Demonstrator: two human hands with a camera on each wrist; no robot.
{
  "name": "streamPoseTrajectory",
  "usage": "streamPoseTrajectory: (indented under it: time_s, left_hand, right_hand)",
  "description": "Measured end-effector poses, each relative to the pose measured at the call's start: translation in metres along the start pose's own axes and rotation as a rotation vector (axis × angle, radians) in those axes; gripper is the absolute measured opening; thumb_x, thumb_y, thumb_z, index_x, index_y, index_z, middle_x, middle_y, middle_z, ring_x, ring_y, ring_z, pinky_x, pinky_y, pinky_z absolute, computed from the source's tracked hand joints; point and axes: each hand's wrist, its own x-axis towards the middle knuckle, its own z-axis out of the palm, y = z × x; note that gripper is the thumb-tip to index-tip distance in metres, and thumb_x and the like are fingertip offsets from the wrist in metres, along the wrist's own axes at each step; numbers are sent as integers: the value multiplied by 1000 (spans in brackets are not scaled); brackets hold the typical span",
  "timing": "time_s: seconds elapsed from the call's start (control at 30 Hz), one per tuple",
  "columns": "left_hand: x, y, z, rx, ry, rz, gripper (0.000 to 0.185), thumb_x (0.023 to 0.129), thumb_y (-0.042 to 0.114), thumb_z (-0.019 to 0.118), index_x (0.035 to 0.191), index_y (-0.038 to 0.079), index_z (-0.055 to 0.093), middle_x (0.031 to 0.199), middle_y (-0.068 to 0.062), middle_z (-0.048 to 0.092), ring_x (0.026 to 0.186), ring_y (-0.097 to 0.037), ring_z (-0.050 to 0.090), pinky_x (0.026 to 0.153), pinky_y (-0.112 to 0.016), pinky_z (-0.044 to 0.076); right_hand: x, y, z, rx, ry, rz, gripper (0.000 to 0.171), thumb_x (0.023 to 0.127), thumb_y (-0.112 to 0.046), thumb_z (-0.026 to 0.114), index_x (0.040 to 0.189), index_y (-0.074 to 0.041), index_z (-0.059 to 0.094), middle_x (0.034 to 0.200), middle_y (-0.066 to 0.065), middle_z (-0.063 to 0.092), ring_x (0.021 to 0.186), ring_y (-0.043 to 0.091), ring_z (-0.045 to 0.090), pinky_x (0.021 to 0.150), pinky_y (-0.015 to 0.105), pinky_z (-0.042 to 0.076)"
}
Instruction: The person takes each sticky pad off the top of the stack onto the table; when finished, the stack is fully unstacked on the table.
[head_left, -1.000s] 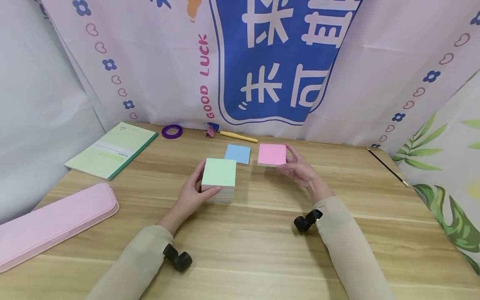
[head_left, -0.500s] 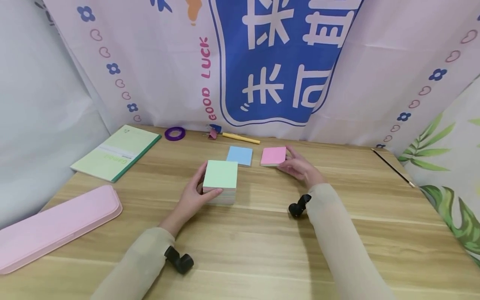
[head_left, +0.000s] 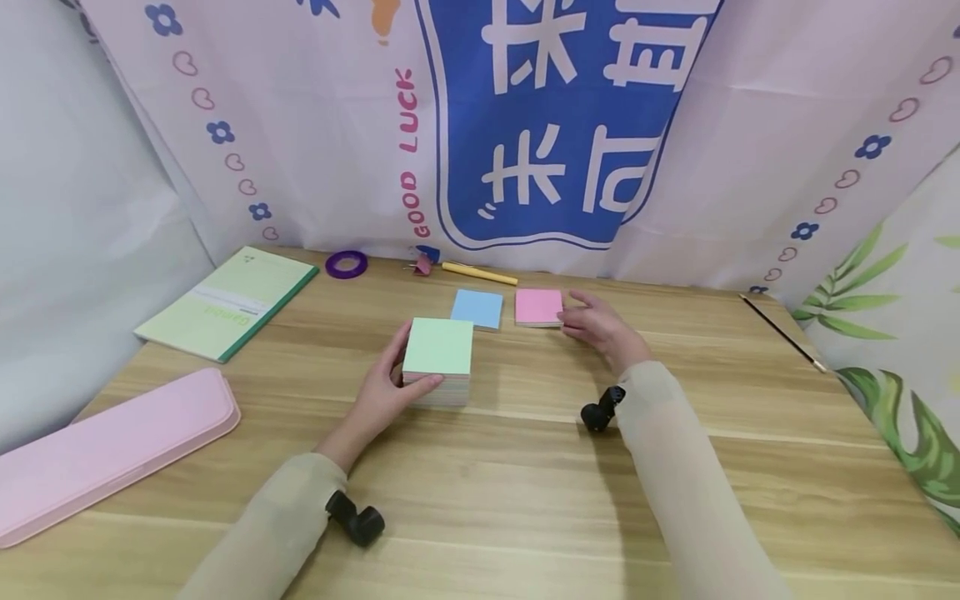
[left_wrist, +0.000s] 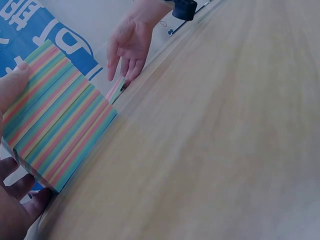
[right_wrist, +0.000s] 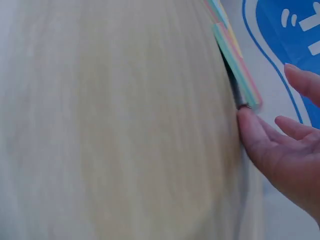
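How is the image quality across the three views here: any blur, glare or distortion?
Head view: sharp, evenly lit, soft shadows beside the sleeves, wide-angle bending at the edges. Left wrist view: striped note stack fairly crisp, table smeared. Right wrist view: washed out and blurred, only the right hand and a thin pad's edge readable.

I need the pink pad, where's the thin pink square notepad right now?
In the head view, the thin pink square notepad lies flat on the table, right of the blue square pad, by the right hand.
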Motion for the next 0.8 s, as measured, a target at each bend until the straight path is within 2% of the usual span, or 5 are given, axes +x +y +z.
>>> streamPoseTrajectory:
  time_s: [0.17, 0.3, 0.5, 0.67, 0.8]
  left_hand:
    - [1, -2, -1, 8, -3, 0, 81, 76, 12, 66, 139, 16, 15, 138, -12, 22, 122, -23, 25, 97, -35, 25]
    - [3, -8, -1, -10, -9, 14, 83, 75, 12, 67, 139, 17, 15, 137, -13, 23, 121, -24, 26, 96, -35, 25]
    - [10, -28, -2, -23, -4, 16, 84, 73, 19, 70, 138, 27, 17, 137, -6, 25, 120, -19, 27, 96, -31, 26]
    - [10, -31, -1, 0, -3, 38, 84, 72, 25, 70, 137, 30, 17, 136, -4, 26, 119, -18, 29, 95, -32, 29]
    - [11, -30, -1, 13, 0, 51, 83, 73, 27, 69, 137, 32, 17, 136, -3, 27, 118, -19, 30, 94, -34, 30]
  right_hand:
    - [-19, -10, 6, 0, 0, -59, 65, 86, 2, 47, 138, -4, 9, 133, 25, 25, 119, 33, 29, 97, 40, 25]
    - [-39, -15, 29, -3, -87, -189, 62, 85, 4, 47, 136, 0, 14, 132, 28, 24, 118, 39, 28, 96, 45, 23]
    - [-60, -10, 80, -252, -245, -341, 72, 79, -8, 61, 137, -8, 19, 131, 18, 33, 117, 35, 32, 93, 41, 31]
    - [-66, -6, 114, -451, -280, -380, 84, 73, -19, 69, 138, -17, 16, 134, 14, 28, 120, 28, 29, 93, 42, 30]
    - [-65, -5, 130, -504, -282, -380, 86, 73, -19, 69, 139, -14, 14, 136, 14, 24, 119, 25, 29, 93, 41, 30]
